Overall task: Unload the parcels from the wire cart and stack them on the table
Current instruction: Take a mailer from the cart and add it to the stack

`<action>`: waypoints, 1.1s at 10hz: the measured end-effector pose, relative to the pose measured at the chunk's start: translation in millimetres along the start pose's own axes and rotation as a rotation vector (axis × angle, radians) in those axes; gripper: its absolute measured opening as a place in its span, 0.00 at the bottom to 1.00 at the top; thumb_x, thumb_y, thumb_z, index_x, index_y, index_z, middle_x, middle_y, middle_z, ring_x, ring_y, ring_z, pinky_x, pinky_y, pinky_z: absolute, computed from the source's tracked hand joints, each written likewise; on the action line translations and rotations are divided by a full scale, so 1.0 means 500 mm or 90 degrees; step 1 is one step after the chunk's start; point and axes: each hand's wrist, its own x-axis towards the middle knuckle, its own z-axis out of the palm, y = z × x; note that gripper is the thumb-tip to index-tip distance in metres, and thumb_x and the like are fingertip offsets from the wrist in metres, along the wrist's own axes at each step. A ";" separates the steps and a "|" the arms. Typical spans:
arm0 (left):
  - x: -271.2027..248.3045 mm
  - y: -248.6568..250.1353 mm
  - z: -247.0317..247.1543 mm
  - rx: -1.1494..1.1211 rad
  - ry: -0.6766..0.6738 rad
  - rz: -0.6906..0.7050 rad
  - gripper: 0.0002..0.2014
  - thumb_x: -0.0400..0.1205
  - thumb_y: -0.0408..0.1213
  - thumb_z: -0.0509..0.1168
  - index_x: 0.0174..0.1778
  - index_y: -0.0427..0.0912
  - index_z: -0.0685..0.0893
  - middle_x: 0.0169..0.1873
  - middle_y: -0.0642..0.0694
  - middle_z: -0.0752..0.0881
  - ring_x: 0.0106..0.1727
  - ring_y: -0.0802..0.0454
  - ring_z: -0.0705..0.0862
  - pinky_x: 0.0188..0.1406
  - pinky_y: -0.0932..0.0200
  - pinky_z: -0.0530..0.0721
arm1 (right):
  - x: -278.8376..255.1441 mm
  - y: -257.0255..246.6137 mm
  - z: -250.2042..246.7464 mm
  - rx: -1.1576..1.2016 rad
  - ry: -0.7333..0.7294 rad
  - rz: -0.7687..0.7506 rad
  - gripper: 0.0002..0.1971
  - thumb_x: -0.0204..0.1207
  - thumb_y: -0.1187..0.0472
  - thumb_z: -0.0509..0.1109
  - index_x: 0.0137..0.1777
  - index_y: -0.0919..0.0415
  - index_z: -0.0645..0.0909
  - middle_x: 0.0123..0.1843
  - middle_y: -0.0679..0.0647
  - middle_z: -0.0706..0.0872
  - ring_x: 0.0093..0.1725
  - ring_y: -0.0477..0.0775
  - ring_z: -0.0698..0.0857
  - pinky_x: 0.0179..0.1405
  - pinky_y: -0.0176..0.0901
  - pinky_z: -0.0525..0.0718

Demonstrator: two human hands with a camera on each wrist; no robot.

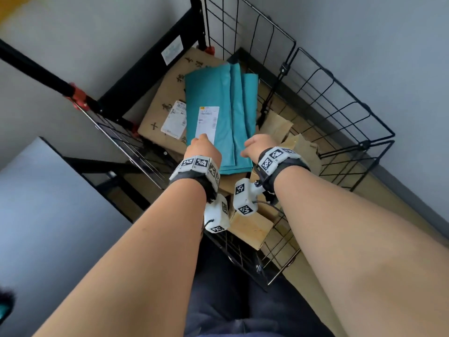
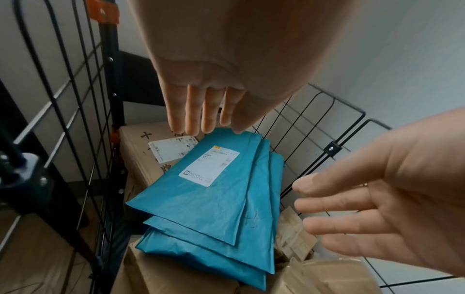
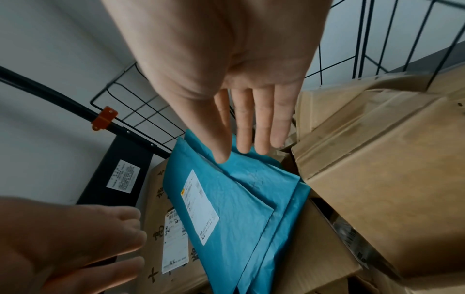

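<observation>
Three teal mailer bags [image 1: 218, 117] lie fanned in a stack inside the black wire cart [image 1: 340, 98], the top one bearing a white label. They rest on a large cardboard box [image 1: 165, 98] with printed characters. My left hand [image 1: 202, 148] hovers over the near left part of the stack, fingers straight and holding nothing. My right hand [image 1: 258, 144] hovers over the near right edge, also open. In the left wrist view the left hand [image 2: 201, 115] points down above the bags [image 2: 214, 208]. In the right wrist view the right fingertips [image 3: 251, 139] sit just over the bags [image 3: 239, 208]; contact is unclear.
Brown paper parcels and boxes [image 3: 377, 179] fill the cart's right side and near end [image 1: 252, 229]. A grey table surface [image 1: 36, 215] lies to the left of the cart. Black frame bars with red clamps [image 1: 77, 96] border the cart's left side. Walls stand close behind.
</observation>
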 end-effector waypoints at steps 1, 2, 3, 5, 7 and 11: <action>0.053 0.000 0.011 0.025 -0.035 -0.022 0.26 0.81 0.28 0.54 0.77 0.41 0.64 0.71 0.38 0.71 0.69 0.40 0.75 0.60 0.47 0.79 | 0.055 -0.018 0.017 -0.006 -0.014 0.028 0.19 0.74 0.61 0.74 0.66 0.60 0.82 0.66 0.58 0.84 0.66 0.58 0.82 0.61 0.44 0.79; 0.087 -0.003 0.020 0.038 -0.052 -0.026 0.25 0.81 0.28 0.55 0.76 0.40 0.65 0.70 0.38 0.71 0.69 0.40 0.75 0.59 0.48 0.79 | 0.099 -0.032 0.038 -0.013 -0.021 0.045 0.19 0.74 0.61 0.73 0.66 0.61 0.82 0.65 0.59 0.84 0.66 0.59 0.82 0.64 0.47 0.80; 0.128 -0.015 0.026 0.046 -0.051 -0.034 0.23 0.81 0.29 0.55 0.75 0.40 0.67 0.69 0.38 0.72 0.69 0.40 0.75 0.58 0.49 0.78 | 0.158 -0.048 0.069 -0.091 -0.010 0.065 0.11 0.76 0.61 0.72 0.56 0.64 0.85 0.57 0.57 0.87 0.57 0.58 0.85 0.59 0.45 0.83; 0.183 -0.039 0.016 0.056 -0.057 -0.049 0.21 0.81 0.31 0.58 0.71 0.36 0.69 0.68 0.37 0.73 0.67 0.39 0.76 0.58 0.47 0.79 | 0.220 -0.060 0.109 -0.139 -0.012 0.127 0.13 0.78 0.59 0.69 0.35 0.62 0.72 0.34 0.56 0.78 0.41 0.59 0.81 0.38 0.43 0.75; 0.201 -0.050 0.008 0.044 -0.057 -0.058 0.22 0.82 0.30 0.57 0.73 0.38 0.67 0.69 0.38 0.71 0.69 0.40 0.75 0.60 0.49 0.78 | 0.239 -0.093 0.138 -0.087 -0.005 0.123 0.15 0.78 0.58 0.70 0.33 0.63 0.71 0.36 0.57 0.82 0.39 0.59 0.82 0.30 0.43 0.76; 0.168 -0.071 0.010 0.028 -0.040 -0.073 0.22 0.82 0.30 0.57 0.74 0.38 0.67 0.70 0.39 0.70 0.69 0.40 0.74 0.58 0.48 0.78 | 0.223 -0.088 0.166 0.157 -0.041 0.099 0.19 0.77 0.64 0.69 0.67 0.69 0.78 0.59 0.64 0.85 0.51 0.59 0.89 0.32 0.39 0.89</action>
